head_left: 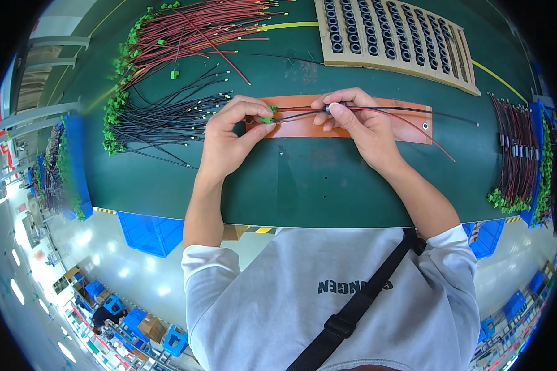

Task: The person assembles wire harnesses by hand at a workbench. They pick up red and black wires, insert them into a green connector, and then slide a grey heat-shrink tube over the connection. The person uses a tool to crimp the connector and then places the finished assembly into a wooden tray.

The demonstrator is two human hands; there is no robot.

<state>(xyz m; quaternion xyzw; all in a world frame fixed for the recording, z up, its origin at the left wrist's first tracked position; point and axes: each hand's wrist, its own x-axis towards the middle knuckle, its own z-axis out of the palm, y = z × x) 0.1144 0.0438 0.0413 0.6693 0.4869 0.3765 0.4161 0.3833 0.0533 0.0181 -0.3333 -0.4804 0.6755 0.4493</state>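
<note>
Between thumb and fingers, my left hand (232, 133) pinches a small green connector (268, 120) at the end of a red wire (414, 120) and a black wire (439, 113). A short dark ring-shaped core (329, 109) is gripped in my right hand (370, 131). Both wires run through or along that core; my fingers partly hide which. Their loose ends spread apart to the right. Underneath lies an orange strip (291, 130) with a hole near its right end.
Left of my hands are piles of black wires (161, 120) and red wires (198, 31) with green connectors. A cardboard tray (396, 63) of dark ring cores stands at the back. Bundled wire assemblies (517, 154) lie at right beside a blue bin (531, 210).
</note>
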